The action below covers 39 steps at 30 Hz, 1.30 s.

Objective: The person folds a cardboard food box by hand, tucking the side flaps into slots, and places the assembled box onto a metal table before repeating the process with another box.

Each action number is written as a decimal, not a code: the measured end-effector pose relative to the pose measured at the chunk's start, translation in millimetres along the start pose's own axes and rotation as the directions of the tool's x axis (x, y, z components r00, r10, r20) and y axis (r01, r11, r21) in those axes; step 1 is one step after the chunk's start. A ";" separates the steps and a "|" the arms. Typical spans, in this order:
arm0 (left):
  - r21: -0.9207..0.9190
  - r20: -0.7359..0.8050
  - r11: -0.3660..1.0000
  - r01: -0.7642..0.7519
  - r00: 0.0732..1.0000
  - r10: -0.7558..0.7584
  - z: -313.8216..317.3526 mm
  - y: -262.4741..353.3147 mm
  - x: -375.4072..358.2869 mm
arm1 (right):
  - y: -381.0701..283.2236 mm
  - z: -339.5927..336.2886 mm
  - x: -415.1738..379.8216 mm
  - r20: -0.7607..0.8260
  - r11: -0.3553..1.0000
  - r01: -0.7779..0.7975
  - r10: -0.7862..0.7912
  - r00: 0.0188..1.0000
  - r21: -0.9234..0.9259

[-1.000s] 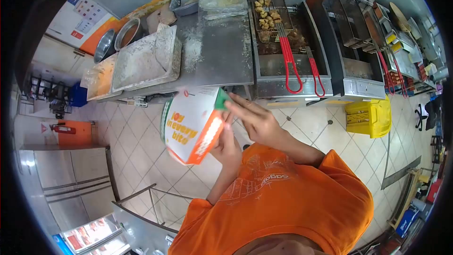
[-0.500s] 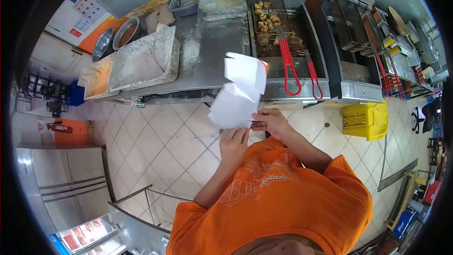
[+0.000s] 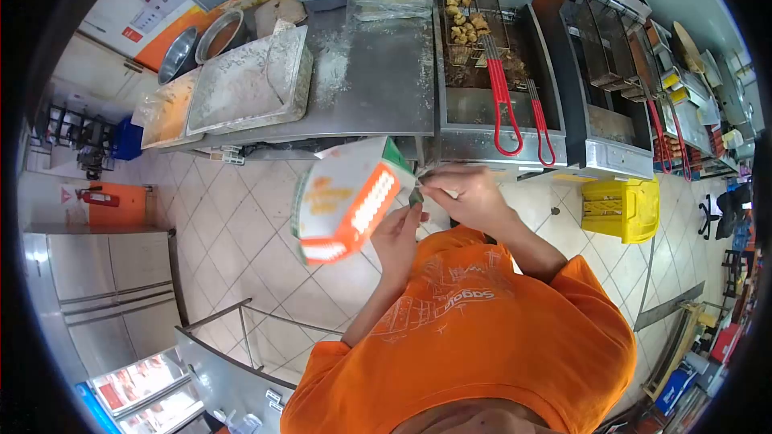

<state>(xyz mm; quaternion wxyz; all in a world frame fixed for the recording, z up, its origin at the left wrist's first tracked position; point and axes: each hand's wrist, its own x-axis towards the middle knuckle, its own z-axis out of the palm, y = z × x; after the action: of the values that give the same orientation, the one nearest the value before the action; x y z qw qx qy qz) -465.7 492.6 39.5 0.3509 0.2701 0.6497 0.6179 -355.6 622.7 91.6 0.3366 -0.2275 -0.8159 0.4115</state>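
A printed cardboard food box [image 3: 342, 193], white, orange and green, is held up in front of my orange shirt, partly folded and tilted to the left. My right hand [image 3: 466, 194] pinches its near green-edged end, by a flap. My left hand [image 3: 397, 239] is closed at the same end, thumb and fingertips on a small dark green tab. Some fingertips are hidden behind the card, and the box is slightly blurred.
Ahead runs a steel counter [image 3: 378, 100] with a floury tray [image 3: 245, 84] and metal bowls. A fryer basket [image 3: 470, 12] holds browned fried pieces; red basket handles [image 3: 503, 108] stick out toward me. A yellow bin [image 3: 639, 210] stands on the floor at right, a metal rail [image 3: 249, 329] at left.
The box has swung left and down and turned, so its printed outside faces up instead of the plain white inside. Both hands stay close together at its near end.
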 end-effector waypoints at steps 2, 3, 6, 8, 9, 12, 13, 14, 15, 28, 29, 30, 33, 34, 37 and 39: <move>0.219 -0.002 0.933 -0.287 0.956 0.295 -5.1 5.0 -3.3 | -12.4 -9.2 5.1 -0.048 0.999 -0.031 0.032 0.998 0.019; 0.239 -0.030 0.917 -0.319 0.942 0.335 -5.5 11.5 -4.3 | -16.4 -10.4 7.0 -0.039 0.995 -0.077 0.080 0.996 0.064; 0.145 -0.129 0.943 -0.298 0.940 0.317 -4.3 26.6 -1.3 | -22.4 -8.4 11.1 -0.021 0.982 -0.142 0.146 0.989 0.123; -0.141 -0.172 0.983 -0.114 0.981 0.089 -5.7 26.5 0.7 | -25.0 -5.5 11.3 -0.016 0.981 -0.154 0.157 0.987 0.118; -0.122 -0.133 0.989 -0.087 0.989 0.071 -6.6 27.7 0.8 | -25.8 -4.6 11.8 -0.013 0.980 -0.160 0.163 0.987 0.115; -0.031 -0.056 0.999 0.036 0.998 -0.038 -7.4 40.4 -3.1 | -25.9 -3.4 15.6 -0.009 0.996 0.084 -0.083 0.996 0.033; 0.020 -0.059 0.994 0.104 0.993 -0.103 -5.8 51.5 -5.4 | -27.1 -4.2 16.1 0.026 0.993 0.104 -0.106 0.994 0.048; 0.070 -0.063 0.983 0.170 0.984 -0.166 -3.6 67.3 -6.7 | -29.2 -6.7 17.3 0.058 0.990 0.126 -0.129 0.990 0.062; 0.119 -0.044 0.975 0.187 0.982 -0.183 -1.5 98.2 -5.2 | -31.2 -9.2 17.9 0.089 0.986 0.145 -0.152 0.984 0.076; 0.340 -0.079 0.933 -0.118 0.985 0.154 0.5 108.3 -15.9 | -34.9 -10.6 16.8 0.164 0.786 -0.263 0.206 0.965 0.559; 0.317 -0.102 0.944 -0.085 0.987 0.123 -1.0 93.9 -14.3 | -38.5 -10.8 16.6 0.163 0.784 -0.270 0.215 0.963 0.559; 0.298 -0.080 0.943 -0.149 0.980 0.181 -6.3 73.0 -9.1 | -40.5 -10.9 16.1 0.162 0.782 -0.277 0.224 0.961 0.559; 0.227 -0.119 0.934 -0.276 0.944 0.308 -3.2 51.3 -4.7 | -36.5 -9.7 15.9 0.164 0.759 -0.261 0.203 0.965 0.597; 0.204 -0.137 0.926 -0.317 0.927 0.348 -1.4 46.8 -3.8 | -37.0 -9.0 15.9 0.158 0.757 -0.263 0.210 0.965 0.598; 0.161 -0.146 0.890 -0.427 0.881 0.449 -1.2 36.0 2.1 | -38.6 -5.4 15.3 0.125 0.770 -0.243 0.210 0.970 0.590; 0.142 -0.133 0.884 -0.445 0.877 0.462 -5.5 30.9 6.0 | -38.0 0.3 12.4 0.087 0.795 -0.202 0.186 0.979 0.572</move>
<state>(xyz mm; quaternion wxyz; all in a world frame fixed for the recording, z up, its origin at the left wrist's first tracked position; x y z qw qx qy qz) -476.3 496.7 69.4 0.1270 0.3821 0.6269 0.6670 -367.7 609.4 127.2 0.3347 -0.1916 -0.6293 0.6747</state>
